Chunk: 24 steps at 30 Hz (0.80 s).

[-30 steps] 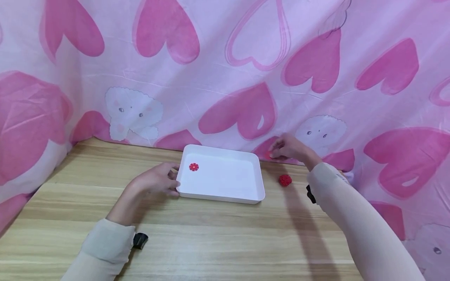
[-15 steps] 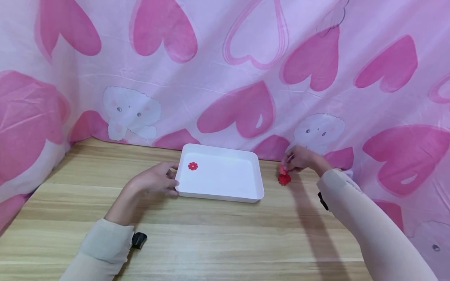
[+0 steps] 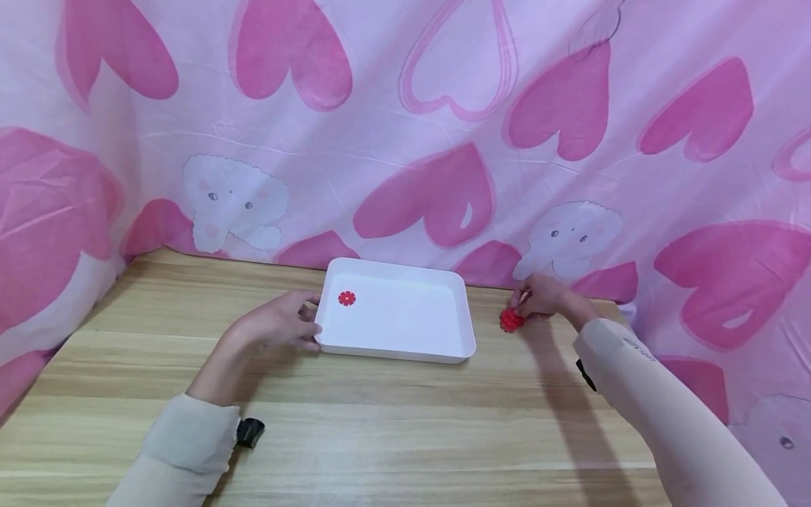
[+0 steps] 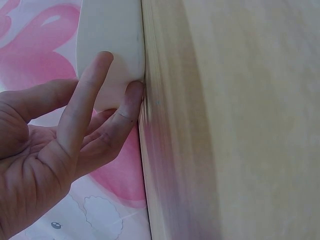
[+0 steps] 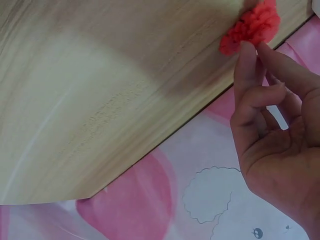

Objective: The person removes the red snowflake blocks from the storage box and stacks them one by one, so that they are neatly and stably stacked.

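Note:
My left hand [image 3: 281, 322] is at the left end of a shallow white tray [image 3: 394, 355], fingertips touching its outer wall. In the left wrist view the fingers [image 4: 75, 110] are spread against the wall, one tip down beside the wooden table. A red notched snowflake disc [image 3: 346, 298] lies inside the tray on its left side. Right of the tray, my right hand [image 3: 540, 296] pinches at a frilly red cluster of discs [image 3: 510, 321] over the table. The right wrist view shows thumb and finger at the edge of this cluster [image 5: 252, 29]; individual discs blur together there.
The wooden table [image 3: 405, 429] ends at the back against a hanging pink cloth [image 3: 405, 141] printed with hearts and white animals. A gap of bare wood separates the tray's right wall from the red cluster. A black band [image 3: 250, 432] sits at the left sleeve.
My right hand has come down from in front of the cloth to the red cluster, bringing a red piece that now merges with it in view. The left hand stays at the tray.

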Tool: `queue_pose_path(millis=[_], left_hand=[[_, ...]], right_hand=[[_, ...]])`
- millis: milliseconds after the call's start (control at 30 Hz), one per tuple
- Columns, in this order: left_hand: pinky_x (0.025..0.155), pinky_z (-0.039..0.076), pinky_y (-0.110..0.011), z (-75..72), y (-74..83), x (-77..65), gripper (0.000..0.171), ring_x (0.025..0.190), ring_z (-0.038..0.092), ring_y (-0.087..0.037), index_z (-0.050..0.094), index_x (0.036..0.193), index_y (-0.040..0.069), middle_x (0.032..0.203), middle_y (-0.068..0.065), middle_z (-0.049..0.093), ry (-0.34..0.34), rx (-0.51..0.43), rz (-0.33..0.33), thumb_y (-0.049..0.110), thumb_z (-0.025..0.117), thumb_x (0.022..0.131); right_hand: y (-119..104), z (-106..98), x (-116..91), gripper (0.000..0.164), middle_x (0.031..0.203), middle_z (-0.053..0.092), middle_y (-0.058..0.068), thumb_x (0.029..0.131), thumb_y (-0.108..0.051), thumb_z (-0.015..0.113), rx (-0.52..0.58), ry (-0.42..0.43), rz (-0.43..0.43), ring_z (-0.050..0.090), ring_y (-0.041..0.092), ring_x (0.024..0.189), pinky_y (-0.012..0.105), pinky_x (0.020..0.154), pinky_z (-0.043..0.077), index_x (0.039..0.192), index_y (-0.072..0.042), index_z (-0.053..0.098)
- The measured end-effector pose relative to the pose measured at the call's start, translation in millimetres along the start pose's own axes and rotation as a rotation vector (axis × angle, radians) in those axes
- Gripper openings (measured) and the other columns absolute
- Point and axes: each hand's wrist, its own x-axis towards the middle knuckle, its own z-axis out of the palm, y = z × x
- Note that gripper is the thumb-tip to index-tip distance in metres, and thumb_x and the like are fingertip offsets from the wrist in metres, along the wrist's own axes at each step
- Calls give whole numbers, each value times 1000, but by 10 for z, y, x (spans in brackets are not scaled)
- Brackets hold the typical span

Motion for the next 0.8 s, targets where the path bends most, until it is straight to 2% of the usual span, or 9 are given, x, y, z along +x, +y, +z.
queue_pose_path(millis=[267,400,800], left_hand=[[87,70,-36,-12,4,-2,65,100,72,-24,30,161,-11,137,-34,54,-6,6,1,-5,61,104],[87,70,-37,-7,10,-2,66,100,72,-25,29,161,-11,136,-34,54,-9,4,4,-6,61,104],[86,70,-36,3,-5,-7,67,95,72,-22,27,161,-13,135,-34,53,-2,-21,21,-8,60,103]], right_hand=[[49,-24,-13,19,96,73,10,96,-8,77,59,21,43,66,15,73,30,61,58,111,4,74],[56,-53,-28,24,95,75,11,96,-6,76,107,36,44,69,17,75,33,62,61,116,5,73],[-73,-138,18,31,107,76,22,101,-9,72,164,47,1,72,22,78,37,71,68,125,8,69]])
